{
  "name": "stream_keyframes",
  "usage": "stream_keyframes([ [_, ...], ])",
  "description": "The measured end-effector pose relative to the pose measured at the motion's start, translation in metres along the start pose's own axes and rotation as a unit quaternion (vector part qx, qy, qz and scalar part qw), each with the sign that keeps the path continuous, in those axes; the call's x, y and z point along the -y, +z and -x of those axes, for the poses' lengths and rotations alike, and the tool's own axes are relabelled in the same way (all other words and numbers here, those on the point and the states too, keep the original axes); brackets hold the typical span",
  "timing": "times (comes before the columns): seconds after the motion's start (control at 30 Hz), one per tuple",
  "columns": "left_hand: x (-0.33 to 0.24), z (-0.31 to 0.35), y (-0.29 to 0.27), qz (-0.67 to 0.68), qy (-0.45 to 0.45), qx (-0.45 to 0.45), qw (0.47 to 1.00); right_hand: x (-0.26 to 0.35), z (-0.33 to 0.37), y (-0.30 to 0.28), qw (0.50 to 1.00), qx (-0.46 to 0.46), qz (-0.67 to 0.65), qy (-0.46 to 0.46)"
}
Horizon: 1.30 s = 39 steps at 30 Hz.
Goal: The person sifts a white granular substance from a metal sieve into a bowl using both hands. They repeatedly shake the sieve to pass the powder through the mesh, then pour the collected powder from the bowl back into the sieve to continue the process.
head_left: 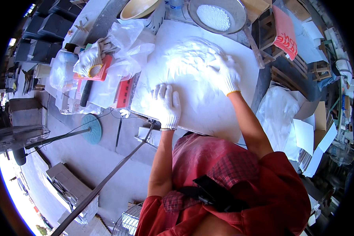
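Observation:
White powder (192, 55) is spread in a ridged heap on a pale board (212, 118) in front of me. My left hand (166, 104), in a white knitted glove, lies flat at the board's near left edge, fingers stretched out and holding nothing. My right hand (228, 74), gloved the same way, rests at the right side of the powder. Its fingers curl inward to the left, and glare hides whatever may be between them. Beyond the heap stands a round sieve (240, 19) with white granular powder (213, 17) in it.
A cream bowl (139, 8) stands at the far left of the board. Left of it lie clear plastic bags (131, 43), a spare glove (88, 63) and a black-handled tool (86, 93). A wooden stick (254, 47) leans at the right, above a plastic-lined box (277, 114).

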<state>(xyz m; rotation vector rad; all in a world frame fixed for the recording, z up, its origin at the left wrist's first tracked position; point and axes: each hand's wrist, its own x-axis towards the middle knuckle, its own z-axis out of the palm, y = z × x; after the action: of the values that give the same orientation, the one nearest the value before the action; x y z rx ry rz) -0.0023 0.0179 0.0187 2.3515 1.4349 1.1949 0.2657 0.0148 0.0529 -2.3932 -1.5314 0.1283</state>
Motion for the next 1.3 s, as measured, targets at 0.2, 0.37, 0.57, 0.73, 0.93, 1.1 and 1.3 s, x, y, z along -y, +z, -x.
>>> stream_keyframes([
  [0.2,0.002,0.002,0.002,0.006,-0.005,-0.013,1.000,-0.003,0.019,-0.006,0.938,0.100,-0.315,0.103],
  [0.37,0.000,-0.005,0.001,-0.001,0.005,-0.008,1.000,0.014,0.051,0.032,0.995,-0.084,0.019,-0.052],
  [0.57,-0.002,0.000,0.004,-0.019,0.034,-0.005,0.999,0.024,0.003,0.029,0.999,-0.009,0.030,-0.028],
  [0.73,-0.007,-0.002,-0.001,-0.027,0.022,0.006,0.999,0.009,0.038,0.026,0.996,-0.035,-0.004,-0.077],
  [0.93,-0.004,0.000,0.001,-0.026,0.033,0.000,0.999,0.013,0.017,0.023,0.999,-0.004,0.000,-0.034],
  [1.1,-0.006,-0.002,-0.001,-0.010,0.009,0.017,1.000,0.010,0.011,0.018,0.997,-0.041,-0.004,-0.068],
  [1.3,-0.005,0.001,-0.002,-0.016,-0.005,0.000,1.000,0.014,0.053,0.018,0.998,-0.033,0.019,-0.053],
])
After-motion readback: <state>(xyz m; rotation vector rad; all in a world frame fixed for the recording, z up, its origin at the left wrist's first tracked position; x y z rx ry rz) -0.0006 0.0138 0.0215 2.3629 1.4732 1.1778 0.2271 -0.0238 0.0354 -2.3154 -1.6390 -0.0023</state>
